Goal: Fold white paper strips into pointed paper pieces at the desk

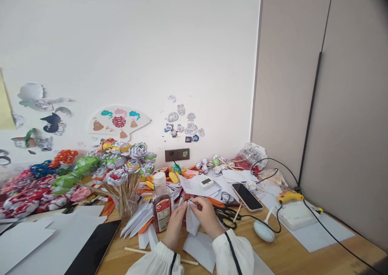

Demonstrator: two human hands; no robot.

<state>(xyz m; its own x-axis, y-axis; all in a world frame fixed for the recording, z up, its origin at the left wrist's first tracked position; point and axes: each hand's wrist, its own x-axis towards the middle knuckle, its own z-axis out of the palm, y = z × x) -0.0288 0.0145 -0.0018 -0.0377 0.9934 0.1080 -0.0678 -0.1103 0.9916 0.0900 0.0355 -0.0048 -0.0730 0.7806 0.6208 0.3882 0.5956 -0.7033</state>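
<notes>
Both hands meet low in the middle of the head view, over a wooden desk (291,255). My left hand (176,224) and my right hand (207,214) pinch a folded piece of white paper (192,220) between them, held upright just above the desk. White sleeves cover both wrists. A small bottle with a red label (160,208) stands right beside my left hand. Black scissors (227,216) lie just right of my right hand.
A jar of paper flowers on sticks (124,174) stands left of the bottle, with more paper flowers (36,186) heaped far left. A phone (247,196), a timer (207,182), a yellow glue gun (289,196), a white box (295,214) and cables lie right. A dark tablet (93,246) lies at lower left.
</notes>
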